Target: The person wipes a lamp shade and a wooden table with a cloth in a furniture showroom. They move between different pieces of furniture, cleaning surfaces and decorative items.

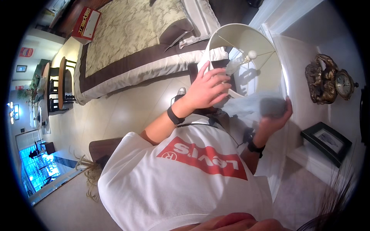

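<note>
A cream drum lampshade [245, 31] is in front of me, its open end and inner wire spokes turned to the camera. A round white finial [252, 55] sits where the spokes meet. My left hand [208, 85] is at the near left of the shade, its spread fingers lying over the rim. Below the shade's right side, my right hand [276, 119] grips a blurred grey-blue cloth [242, 104]. A darker grey patch of it shows by the fingers. Blur hides whether the cloth touches the shade.
A bed [130, 37] with a patterned cover stands ahead to the left, with a red box [86, 24] at its corner. On my right are a bronze figurine clock [332, 79] and a dark picture frame [326, 144] on a white ledge [306, 160]. Dried stems [338, 184] rise near it.
</note>
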The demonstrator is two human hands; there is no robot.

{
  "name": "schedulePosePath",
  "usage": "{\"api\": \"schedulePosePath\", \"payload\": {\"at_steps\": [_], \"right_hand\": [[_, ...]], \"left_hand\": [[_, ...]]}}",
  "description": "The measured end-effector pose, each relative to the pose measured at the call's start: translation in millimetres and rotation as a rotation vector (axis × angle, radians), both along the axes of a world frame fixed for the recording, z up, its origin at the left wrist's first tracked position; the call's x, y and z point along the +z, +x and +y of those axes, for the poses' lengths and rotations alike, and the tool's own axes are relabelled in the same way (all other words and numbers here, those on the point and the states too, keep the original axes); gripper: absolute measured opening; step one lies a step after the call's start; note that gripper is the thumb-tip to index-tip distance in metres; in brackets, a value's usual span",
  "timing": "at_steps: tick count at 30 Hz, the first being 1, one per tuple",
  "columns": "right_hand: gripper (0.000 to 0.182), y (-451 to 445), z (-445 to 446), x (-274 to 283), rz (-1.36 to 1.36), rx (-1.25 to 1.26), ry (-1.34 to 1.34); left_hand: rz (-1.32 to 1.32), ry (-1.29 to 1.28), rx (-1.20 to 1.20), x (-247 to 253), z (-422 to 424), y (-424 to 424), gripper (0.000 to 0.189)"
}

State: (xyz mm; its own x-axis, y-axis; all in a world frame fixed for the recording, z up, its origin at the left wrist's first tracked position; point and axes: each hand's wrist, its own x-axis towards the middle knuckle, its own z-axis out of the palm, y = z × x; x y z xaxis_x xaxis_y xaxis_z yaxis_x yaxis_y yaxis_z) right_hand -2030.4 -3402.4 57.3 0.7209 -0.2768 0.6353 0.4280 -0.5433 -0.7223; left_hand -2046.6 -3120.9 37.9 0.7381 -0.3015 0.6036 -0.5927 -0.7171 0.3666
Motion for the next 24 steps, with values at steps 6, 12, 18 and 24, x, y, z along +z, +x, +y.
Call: {"api": "schedulePosePath", "payload": {"at_steps": [6, 12, 18, 24], "right_hand": [[0.055, -1, 2, -5, -0.061, -0.018, -0.232], [0.056, -15, 42, 6, 0.098, 0.184, -0.282], [0.053, -26, 44, 6, 0.095, 0.239, -0.259], [0.048, -30, 42, 0, 0.091, 0.234, -0.238]], "left_hand": [[-0.033, 0.023, -0.083, 0, -15, -12, 0.032], [-0.017, 0.004, -0.007, 3, -22, -12, 0.027], [-0.027, 0.002, -0.082, 6, -35, -8, 0.03], [0.021, 0.039, -0.074, 9, -41, -8, 0.03]]}}
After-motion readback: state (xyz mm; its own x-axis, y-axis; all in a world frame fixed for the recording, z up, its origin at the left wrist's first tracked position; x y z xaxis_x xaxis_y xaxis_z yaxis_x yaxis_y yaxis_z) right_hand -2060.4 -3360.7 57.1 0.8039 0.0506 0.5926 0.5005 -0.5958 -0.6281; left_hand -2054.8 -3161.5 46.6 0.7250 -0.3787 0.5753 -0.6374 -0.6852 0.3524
